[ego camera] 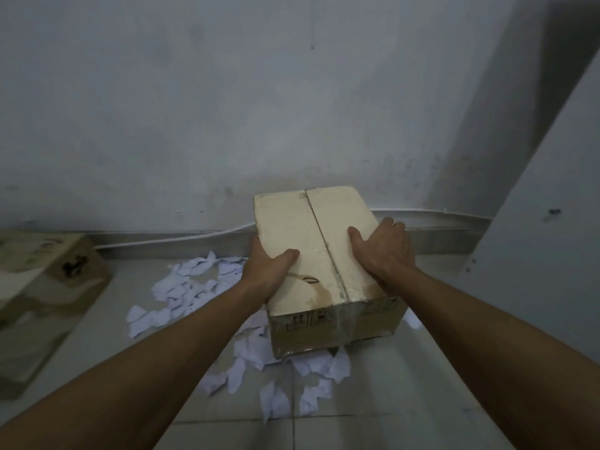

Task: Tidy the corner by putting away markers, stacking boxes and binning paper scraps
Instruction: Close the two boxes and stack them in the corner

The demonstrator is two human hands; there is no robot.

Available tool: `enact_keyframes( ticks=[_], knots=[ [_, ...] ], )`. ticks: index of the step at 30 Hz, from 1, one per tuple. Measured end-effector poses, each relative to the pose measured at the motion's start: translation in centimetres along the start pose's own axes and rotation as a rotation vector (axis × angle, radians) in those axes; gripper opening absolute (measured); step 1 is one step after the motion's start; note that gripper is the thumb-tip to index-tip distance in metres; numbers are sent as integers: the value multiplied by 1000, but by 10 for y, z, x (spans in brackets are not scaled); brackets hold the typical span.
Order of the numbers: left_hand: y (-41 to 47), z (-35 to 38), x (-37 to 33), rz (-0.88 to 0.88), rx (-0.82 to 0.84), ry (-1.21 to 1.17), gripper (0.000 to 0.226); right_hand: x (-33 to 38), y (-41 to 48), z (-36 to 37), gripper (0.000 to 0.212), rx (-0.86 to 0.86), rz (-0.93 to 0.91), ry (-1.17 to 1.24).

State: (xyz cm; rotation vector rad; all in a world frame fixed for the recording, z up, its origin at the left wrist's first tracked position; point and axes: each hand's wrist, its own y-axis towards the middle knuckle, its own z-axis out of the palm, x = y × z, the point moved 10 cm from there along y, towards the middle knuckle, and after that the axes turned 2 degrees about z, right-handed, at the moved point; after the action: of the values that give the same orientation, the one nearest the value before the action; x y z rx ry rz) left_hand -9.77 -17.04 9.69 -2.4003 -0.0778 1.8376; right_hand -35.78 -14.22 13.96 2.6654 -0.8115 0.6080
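Cardboard box (292, 222), markings blurred, clasped at its sides by left hand (269, 267) and right hand (383, 251).

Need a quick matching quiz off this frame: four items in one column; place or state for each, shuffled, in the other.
1. taped box
2. second box
3. paper scraps
4. white cable

A. scattered on the floor
B. along the foot of the wall
C. held between left hand and right hand
D. at far left, untouched

Pairs: 1-C, 2-D, 3-A, 4-B
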Motion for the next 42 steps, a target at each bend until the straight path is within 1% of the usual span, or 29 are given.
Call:
enact_keyframes(
  ticks=[5, 10, 12, 16, 22, 26, 29, 35, 40, 42],
  knots=[
    [-4, -76, 16, -51, -81, 13, 65, 67, -21, 26, 75, 70, -96, 18],
    [-11, -154, 34, -102, -217, 28, 64, 132, -51, 54, 78, 147, -216, 76],
    [-18, -185, 40, -124, -270, 19, 65, 160, -64, 62, 75, 167, -266, 100],
    [-32, -239, 42, -129, -345, -6, 57, 211, -87, 78, 72, 218, -341, 133],
    [-57, -337, 35, -141, -494, 63, 63, 298, -127, 95, 73, 305, -451, 220],
    [-63, -398, 18, -129, -521, 133, 61, 356, -152, 101, 70, 391, -508, 290],
    [-64, -445, 8, -152, -539, 205, 67, 392, -174, 114, 69, 469, -532, 334],
    [-50, -509, 35, -264, -545, 309, 72, 434, -216, 150, 66, 562, -576, 400],
    [-35, -542, 62, -361, -498, 295, 83, 453, -231, 158, 71, 550, -562, 478],
    [-31, -549, 61, -382, -492, 348, 88, 459, -234, 156, 69, 538, -564, 475]
  ],
)
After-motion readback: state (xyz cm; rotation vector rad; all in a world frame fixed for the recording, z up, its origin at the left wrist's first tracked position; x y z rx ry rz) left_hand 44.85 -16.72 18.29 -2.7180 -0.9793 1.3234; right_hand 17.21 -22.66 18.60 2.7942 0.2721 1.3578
